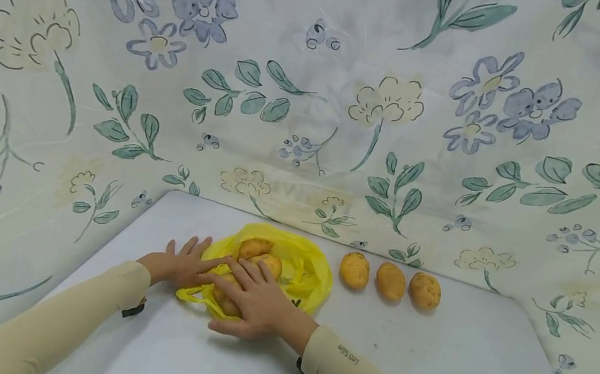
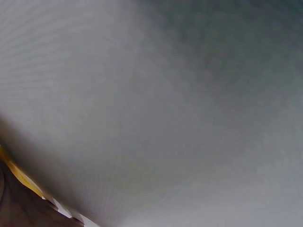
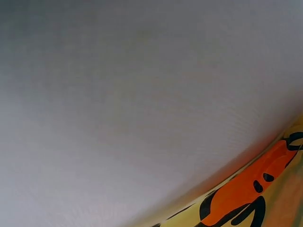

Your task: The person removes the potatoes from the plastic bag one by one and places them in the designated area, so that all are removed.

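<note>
A yellow plastic bag [image 1: 312,271] lies spread on the white table, its mouth open. Inside it are a potato [image 1: 256,247] at the back, another potato [image 1: 270,264] in front of that, and a potato [image 1: 226,301] partly covered by fingers. My left hand [image 1: 184,265] rests at the bag's left edge with its fingers spread. Across the front of the bag lies my right hand [image 1: 256,303], fingers extended over the potatoes and thumb pointing left. Printed orange and black marks on the bag [image 3: 255,184] show in the right wrist view. The left wrist view holds mostly blurred tabletop.
Three loose potatoes stand in a row right of the bag: one potato [image 1: 354,270] nearest it, a middle potato [image 1: 390,282] and a far-right potato [image 1: 425,291]. A floral sheet [image 1: 306,137] rises behind and beside the white table [image 1: 453,365].
</note>
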Demonstrator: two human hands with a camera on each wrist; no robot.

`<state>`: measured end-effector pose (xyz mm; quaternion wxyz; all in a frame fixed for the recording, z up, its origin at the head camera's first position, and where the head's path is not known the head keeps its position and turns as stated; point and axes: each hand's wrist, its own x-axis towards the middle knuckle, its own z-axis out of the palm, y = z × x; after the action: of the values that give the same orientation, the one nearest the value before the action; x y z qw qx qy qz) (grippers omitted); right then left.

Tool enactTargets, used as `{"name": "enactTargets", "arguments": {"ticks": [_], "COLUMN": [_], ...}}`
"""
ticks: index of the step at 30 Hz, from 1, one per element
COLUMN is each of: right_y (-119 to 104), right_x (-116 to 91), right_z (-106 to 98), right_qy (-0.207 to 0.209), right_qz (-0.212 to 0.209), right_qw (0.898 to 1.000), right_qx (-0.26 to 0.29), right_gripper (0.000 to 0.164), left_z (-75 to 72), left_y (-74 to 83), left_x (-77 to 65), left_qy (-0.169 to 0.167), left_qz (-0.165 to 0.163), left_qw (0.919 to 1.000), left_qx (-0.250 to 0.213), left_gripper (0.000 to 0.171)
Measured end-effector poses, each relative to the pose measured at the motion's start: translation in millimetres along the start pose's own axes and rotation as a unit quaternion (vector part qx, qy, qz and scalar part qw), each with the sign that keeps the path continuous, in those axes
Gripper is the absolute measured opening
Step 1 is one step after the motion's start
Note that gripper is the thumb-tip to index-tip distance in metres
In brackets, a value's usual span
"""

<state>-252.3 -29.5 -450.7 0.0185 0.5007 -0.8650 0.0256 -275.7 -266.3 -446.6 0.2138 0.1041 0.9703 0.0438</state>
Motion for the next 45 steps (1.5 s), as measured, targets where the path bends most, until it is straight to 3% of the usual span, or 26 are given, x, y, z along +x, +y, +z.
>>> {"name": "enactTargets", "arguments": {"ticks": [7, 16, 24, 33, 39, 45], "right_y": [-0.3, -1.4, -3.8, -4.7, 0.7, 2.0], "right_x": [3.3, 2.0, -1.2, -2.1, -3.4, -6.6], "right_z": [-2.2, -6.4, -7.1, -10.0, -6.9, -5.9], "right_qy": [-0.019, -0.005, -0.017, -0.060, -0.064, -0.082], "right_qz": [-0.006, -0.060, -0.078, -0.021, 0.005, 0.041], "right_qw": [1.000, 0.998, 0.997, 0.990, 0.970, 0.964], "right_qx": [-0.005, -0.003, 0.025, 0.125, 0.235, 0.250], "right_gripper": [0.077, 0.065, 0.062, 0.068, 0.072, 0.077], "left_z": [1.4, 1.0, 1.8, -3.3, -1.1, -0.2], "left_y": [-0.8, -4.0, -3.5, 0.9, 0.1, 2.1], "left_x": [-1.0, 0.5, -1.2, -5.8, -5.2, -3.6], "left_qy": [0.003, -0.001, -0.004, 0.001, 0.006, 0.003], "left_qz": [-0.003, 0.004, -0.001, 0.001, 0.002, 0.000], "left_qw": [0.9998, 0.9999, 0.9999, 0.9998, 0.9999, 1.0000], "left_qx": [-0.018, -0.015, -0.013, -0.019, -0.010, -0.009], "left_gripper": [0.080, 0.073, 0.085, 0.074, 0.072, 0.072]}}
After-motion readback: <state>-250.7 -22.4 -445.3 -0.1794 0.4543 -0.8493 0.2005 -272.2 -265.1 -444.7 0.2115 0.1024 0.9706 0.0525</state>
